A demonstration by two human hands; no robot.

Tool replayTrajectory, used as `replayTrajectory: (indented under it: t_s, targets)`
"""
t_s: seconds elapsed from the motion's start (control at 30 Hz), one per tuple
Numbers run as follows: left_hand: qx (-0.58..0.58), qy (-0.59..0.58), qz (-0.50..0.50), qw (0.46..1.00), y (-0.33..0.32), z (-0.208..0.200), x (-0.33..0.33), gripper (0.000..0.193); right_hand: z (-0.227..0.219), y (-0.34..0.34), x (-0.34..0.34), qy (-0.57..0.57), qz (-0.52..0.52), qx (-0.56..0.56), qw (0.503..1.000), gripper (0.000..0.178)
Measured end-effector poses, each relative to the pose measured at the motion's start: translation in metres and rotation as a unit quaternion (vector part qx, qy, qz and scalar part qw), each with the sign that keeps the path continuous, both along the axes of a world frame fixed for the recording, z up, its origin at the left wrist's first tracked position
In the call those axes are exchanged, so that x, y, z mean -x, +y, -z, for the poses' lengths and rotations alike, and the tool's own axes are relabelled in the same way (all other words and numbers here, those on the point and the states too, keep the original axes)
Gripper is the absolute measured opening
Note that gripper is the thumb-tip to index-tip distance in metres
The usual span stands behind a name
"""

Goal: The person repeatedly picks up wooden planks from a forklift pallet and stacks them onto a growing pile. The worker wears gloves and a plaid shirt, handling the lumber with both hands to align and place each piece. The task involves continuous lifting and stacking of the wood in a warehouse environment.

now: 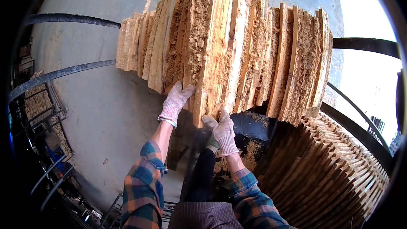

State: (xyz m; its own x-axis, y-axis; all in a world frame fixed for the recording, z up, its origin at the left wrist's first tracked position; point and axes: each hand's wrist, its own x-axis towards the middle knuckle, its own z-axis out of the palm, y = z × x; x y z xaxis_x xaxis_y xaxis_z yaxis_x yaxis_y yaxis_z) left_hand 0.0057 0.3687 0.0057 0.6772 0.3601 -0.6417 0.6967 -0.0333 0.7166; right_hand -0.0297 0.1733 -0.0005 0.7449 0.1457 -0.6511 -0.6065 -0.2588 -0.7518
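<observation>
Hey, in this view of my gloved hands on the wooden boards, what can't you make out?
In the head view:
Tall middle board: upper end cut off by the top edge.
Left hand and right hand: palms hidden behind their gloved backs.
Lower-right board stack: bottom cut off by the dark rim.
Dark metal frames, far left: too small to identify.

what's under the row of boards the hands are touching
Past the near side of the boards, a dark surface with wood chips shows. Dark metal bars disappear behind both ends. What lies directly beneath is covered.
</observation>
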Motion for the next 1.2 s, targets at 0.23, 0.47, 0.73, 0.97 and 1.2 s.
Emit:
replayTrajectory:
  t_s: [0.23,0.47,0.73,0.97,1.2]
  targets:
    - [0.062,-0.036,-0.092,0.993,0.001,0.034,0.01,0.035,0.012,0.015,-0.024,0.021,-0.045,-0.109,0.993,0.09]
    - [0.124,-0.038,-0.11,0.985,-0.023,-0.048,0.049,0.039,-0.054,-0.041,-0.002,0.158,-0.079,-0.221,0.959,0.073]
    - [-0.101,-0.041,-0.247,0.963,-0.058,0.016,0.078,0.055,0.008,-0.08,0.025,0.151,-0.05,-0.241,0.957,0.111]
    - [0.06,-0.003,-0.179,0.982,-0.021,0.046,0.089,0.056,0.024,-0.045,0.013,0.148,0.026,-0.354,0.923,0.061]
    - [0.263,-0.002,-0.25,0.932,-0.064,-0.028,0.106,0.068,-0.027,-0.081,0.029,0.115,0.044,-0.346,0.93,0.057]
